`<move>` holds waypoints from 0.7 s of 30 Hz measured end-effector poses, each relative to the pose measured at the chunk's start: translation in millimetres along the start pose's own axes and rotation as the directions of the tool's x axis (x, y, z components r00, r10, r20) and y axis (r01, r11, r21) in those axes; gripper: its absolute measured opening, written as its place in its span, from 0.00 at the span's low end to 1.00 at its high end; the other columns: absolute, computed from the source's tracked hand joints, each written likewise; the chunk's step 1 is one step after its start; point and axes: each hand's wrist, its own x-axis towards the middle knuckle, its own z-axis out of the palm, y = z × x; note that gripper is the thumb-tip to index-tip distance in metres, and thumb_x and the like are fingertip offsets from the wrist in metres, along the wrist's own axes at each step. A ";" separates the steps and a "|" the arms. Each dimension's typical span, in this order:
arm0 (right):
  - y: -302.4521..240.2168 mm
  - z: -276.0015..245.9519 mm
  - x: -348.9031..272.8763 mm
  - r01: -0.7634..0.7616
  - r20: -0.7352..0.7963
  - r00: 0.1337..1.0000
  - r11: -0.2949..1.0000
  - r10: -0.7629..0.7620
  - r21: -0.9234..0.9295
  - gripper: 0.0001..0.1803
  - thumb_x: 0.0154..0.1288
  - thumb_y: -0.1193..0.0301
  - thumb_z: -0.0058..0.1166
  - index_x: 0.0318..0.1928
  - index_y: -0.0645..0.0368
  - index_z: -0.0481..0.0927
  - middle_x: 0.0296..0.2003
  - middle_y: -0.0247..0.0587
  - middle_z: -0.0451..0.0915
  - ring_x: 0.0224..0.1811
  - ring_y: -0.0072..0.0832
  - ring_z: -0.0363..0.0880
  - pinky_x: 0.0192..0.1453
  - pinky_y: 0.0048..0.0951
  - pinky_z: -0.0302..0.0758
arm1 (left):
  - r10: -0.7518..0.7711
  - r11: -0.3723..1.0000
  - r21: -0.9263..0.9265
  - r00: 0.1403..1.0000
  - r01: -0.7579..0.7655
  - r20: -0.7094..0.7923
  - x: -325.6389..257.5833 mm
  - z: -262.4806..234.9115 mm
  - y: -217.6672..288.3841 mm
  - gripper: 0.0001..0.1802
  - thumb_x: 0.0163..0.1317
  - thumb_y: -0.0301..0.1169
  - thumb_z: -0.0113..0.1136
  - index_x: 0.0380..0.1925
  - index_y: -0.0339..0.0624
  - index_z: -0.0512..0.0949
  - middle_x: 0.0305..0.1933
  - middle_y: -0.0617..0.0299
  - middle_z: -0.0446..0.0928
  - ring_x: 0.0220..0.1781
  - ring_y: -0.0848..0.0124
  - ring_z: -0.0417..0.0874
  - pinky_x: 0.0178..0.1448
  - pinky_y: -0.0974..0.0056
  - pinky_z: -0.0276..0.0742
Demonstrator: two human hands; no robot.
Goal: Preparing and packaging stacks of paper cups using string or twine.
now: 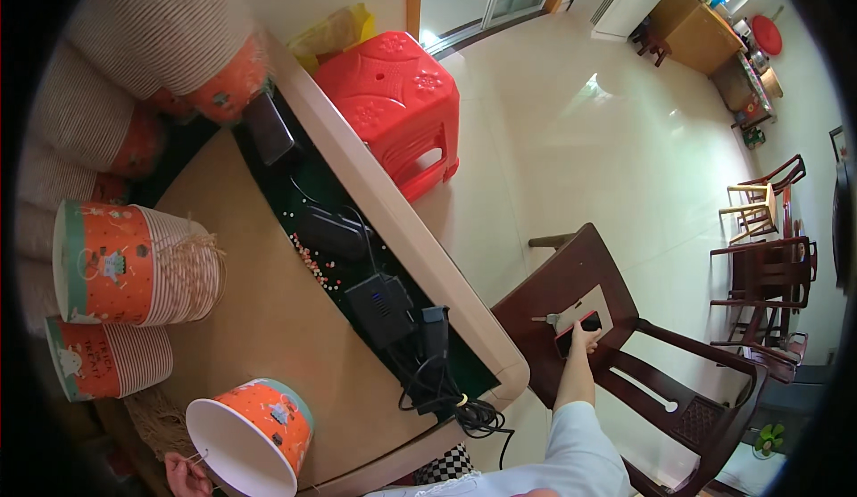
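Observation:
At the lower left edge my left hand pinches a thin cord by the rim of an orange paper bucket. The bucket lies tilted on the table, its white inside toward me. Far to the right, my right arm stretches out over a dark wooden chair. My right hand closes round a red-edged phone. Beneath the phone is a flat pale box on the seat, with a small grey key-like item beside it.
Stacked orange buckets and taller stacks crowd the table's left. Black adapters, coiled cables and scattered beads lie along its edge. Beyond stands a red plastic stool. Loose twine hangs near the left hand.

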 end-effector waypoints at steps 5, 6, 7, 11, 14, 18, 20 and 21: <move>-8.9 -7.8 -36.7 -0.043 -0.067 0.997 0.998 0.046 0.036 0.49 0.39 0.49 0.61 0.63 0.44 0.53 0.57 0.53 0.61 0.58 0.48 0.58 0.60 0.45 0.60 | -0.094 0.995 0.028 0.995 0.095 -0.031 -12.6 -9.4 -8.8 0.27 0.64 0.49 0.38 0.51 0.38 0.62 0.46 0.55 0.62 0.27 0.73 0.63 0.29 0.72 0.61; -2.8 -3.5 -27.4 -0.033 -0.070 0.997 0.999 0.034 0.016 0.49 0.40 0.48 0.60 0.63 0.43 0.52 0.57 0.52 0.60 0.58 0.47 0.58 0.57 0.49 0.61 | -0.092 0.995 0.021 0.995 0.093 -0.027 -7.9 -7.8 -11.3 0.27 0.64 0.49 0.38 0.51 0.38 0.62 0.46 0.55 0.62 0.27 0.73 0.63 0.29 0.72 0.61; -0.6 -2.2 -23.6 -0.017 -0.066 0.998 1.000 0.017 -0.008 0.48 0.41 0.47 0.59 0.63 0.42 0.51 0.57 0.51 0.60 0.59 0.46 0.58 0.55 0.52 0.63 | -0.111 0.994 0.006 0.993 0.112 -0.045 -6.7 -5.8 -9.5 0.26 0.64 0.49 0.39 0.50 0.38 0.64 0.43 0.56 0.64 0.27 0.74 0.63 0.29 0.72 0.60; 10.8 3.6 15.2 0.126 -0.043 0.991 0.989 -0.130 -0.072 0.49 0.41 0.48 0.59 0.63 0.45 0.50 0.60 0.48 0.58 0.58 0.45 0.62 0.59 0.49 0.57 | -0.373 0.928 -0.085 0.907 0.363 -0.195 4.2 7.8 -3.8 0.20 0.64 0.45 0.40 0.43 0.39 0.68 0.35 0.62 0.67 0.24 0.75 0.62 0.25 0.72 0.59; -4.2 1.9 -13.7 0.223 0.188 0.958 0.975 -0.216 -0.018 0.58 0.35 0.50 0.63 0.64 0.55 0.44 0.61 0.48 0.58 0.61 0.43 0.61 0.62 0.42 0.57 | -0.661 0.704 -0.485 0.728 0.519 -0.180 0.0 6.7 22.9 0.16 0.62 0.43 0.46 0.40 0.43 0.69 0.32 0.64 0.68 0.26 0.75 0.67 0.29 0.71 0.65; -26.5 -66.0 92.9 0.535 0.013 0.836 0.821 -0.548 0.198 0.33 0.45 0.66 0.59 0.52 0.68 0.66 0.50 0.42 0.72 0.54 0.32 0.67 0.57 0.35 0.66 | -0.569 0.640 -0.657 0.820 0.398 -0.057 32.8 17.0 -9.2 0.02 0.61 0.32 0.44 0.33 0.49 0.66 0.21 0.71 0.67 0.17 0.85 0.64 0.13 0.82 0.52; -71.1 -127.4 88.8 0.471 0.101 0.860 0.855 -0.500 0.219 0.34 0.46 0.65 0.61 0.53 0.67 0.65 0.51 0.48 0.71 0.52 0.34 0.69 0.55 0.34 0.67 | -0.587 0.599 -0.670 0.810 0.439 0.006 39.4 17.6 -4.4 0.01 0.59 0.28 0.44 0.30 0.45 0.66 0.21 0.68 0.67 0.19 0.83 0.66 0.15 0.80 0.54; -97.2 -134.7 10.0 0.552 0.028 0.817 0.795 -0.576 0.249 0.38 0.46 0.56 0.57 0.56 0.63 0.64 0.51 0.60 0.68 0.57 0.48 0.65 0.59 0.38 0.63 | -0.610 0.634 -0.656 0.786 0.410 -0.098 25.1 22.1 14.8 0.01 0.59 0.29 0.46 0.30 0.46 0.67 0.21 0.68 0.67 0.20 0.83 0.67 0.15 0.80 0.53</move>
